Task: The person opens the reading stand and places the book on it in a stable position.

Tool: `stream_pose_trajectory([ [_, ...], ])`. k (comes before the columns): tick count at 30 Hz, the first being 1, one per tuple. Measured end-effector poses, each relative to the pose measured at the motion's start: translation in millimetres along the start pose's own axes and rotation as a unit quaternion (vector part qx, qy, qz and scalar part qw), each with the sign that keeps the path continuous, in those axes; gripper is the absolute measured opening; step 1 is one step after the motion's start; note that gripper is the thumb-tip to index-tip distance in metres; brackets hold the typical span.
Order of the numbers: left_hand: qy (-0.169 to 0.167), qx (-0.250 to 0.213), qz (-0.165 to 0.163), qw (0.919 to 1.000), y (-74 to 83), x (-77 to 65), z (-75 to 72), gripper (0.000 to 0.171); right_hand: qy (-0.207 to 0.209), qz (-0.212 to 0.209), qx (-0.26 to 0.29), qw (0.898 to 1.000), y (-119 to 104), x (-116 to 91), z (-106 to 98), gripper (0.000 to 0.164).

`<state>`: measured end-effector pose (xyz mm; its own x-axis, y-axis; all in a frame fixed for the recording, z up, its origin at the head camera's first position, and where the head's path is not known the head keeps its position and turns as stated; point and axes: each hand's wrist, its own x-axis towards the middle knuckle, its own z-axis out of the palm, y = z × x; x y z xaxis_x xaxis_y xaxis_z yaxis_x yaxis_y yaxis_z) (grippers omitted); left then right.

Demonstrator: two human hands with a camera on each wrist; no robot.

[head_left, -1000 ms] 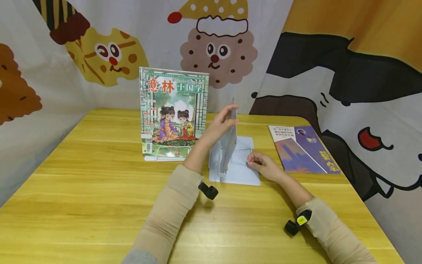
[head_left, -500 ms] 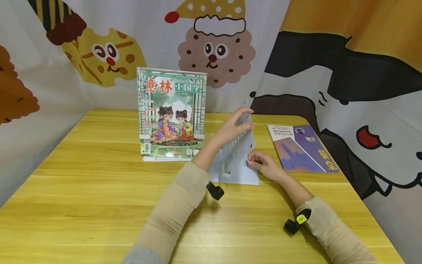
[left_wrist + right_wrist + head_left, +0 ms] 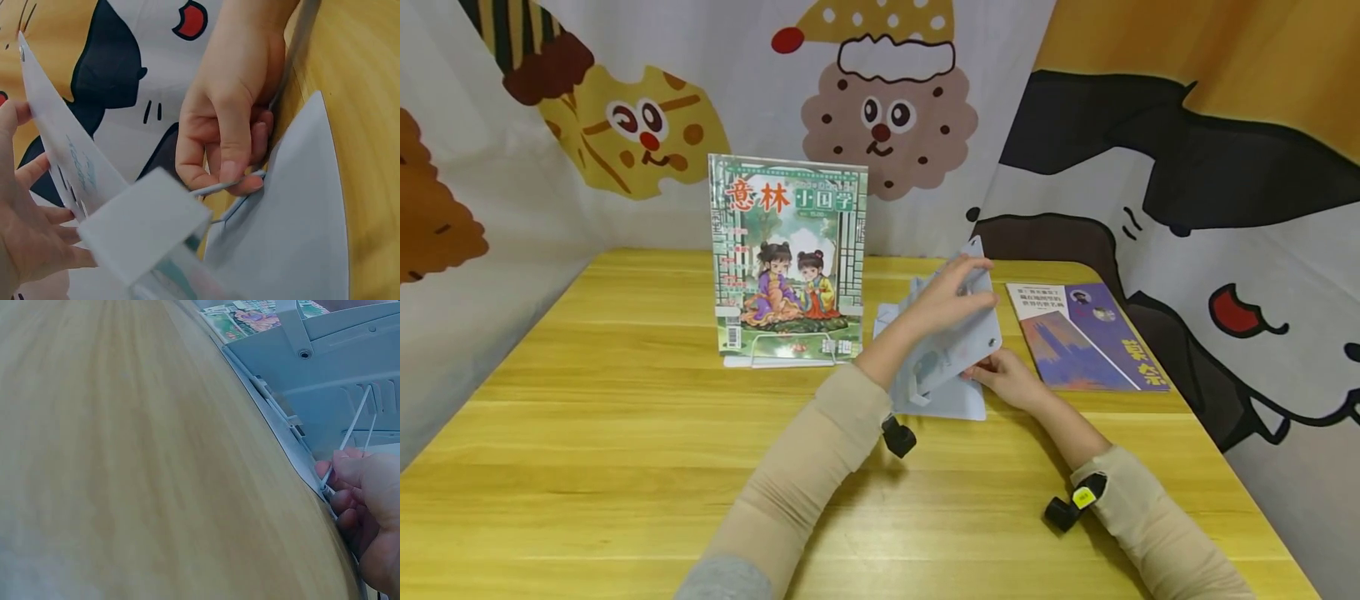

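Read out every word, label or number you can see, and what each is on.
"意林": green magazine.
"小国学": same cover.
"藏在地图里的世界传世名画", probably: purple booklet.
Too small or blurred: remaining print on both, teal marking on the pale plate, the yellow wrist tag.

The upright magazine [image 3: 787,287] carries the large red characters 意林 [image 3: 758,197] across the top of its cover, followed by white 小国学 on green squares [image 3: 824,200]. A barcode [image 3: 733,337] sits at its lower left; the small red lines above that and the white characters at the lower right are too blurred to read. On the flat purple book [image 3: 1088,337], dark lines in the white corner seem to read 藏在地图里的 and 世界传世名画; its large yellow characters [image 3: 1142,364] are unclear. Teal print [image 3: 81,159] on the pale panel [image 3: 53,115] and a mark on the yellow label [image 3: 1083,497] are illegible.
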<state>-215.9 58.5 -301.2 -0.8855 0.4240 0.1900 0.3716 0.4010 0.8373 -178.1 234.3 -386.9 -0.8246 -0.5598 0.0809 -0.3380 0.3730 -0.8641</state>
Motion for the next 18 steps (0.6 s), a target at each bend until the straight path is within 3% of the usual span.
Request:
stream_pose_trajectory([
  [5,-0.018,0.008,0.006,0.9998,-1.5,3.0,-3.0,0.05,0.016,0.022,-0.002,1.0,-13.3,-6.2,-0.9,0.019],
  [9,-0.02,0.027,0.019,0.9993,-2.7,10.9,-8.4,0.05,0.095,0.024,0.023,0.995,-21.1,-15.0,0.5,0.023],
  [13,-0.006,0.028,0.011,0.9995,-5.3,21.8,-16.2,0.053,0.207,-0.046,0.053,0.976,-30.7,-22.1,6.5,0.029],
  [18,0.003,0.013,-0.014,0.9998,-8.9,33.9,-23.2,0.055,0.289,-0.181,0.075,0.937,-46.5,-28.5,13.5,0.034],
])
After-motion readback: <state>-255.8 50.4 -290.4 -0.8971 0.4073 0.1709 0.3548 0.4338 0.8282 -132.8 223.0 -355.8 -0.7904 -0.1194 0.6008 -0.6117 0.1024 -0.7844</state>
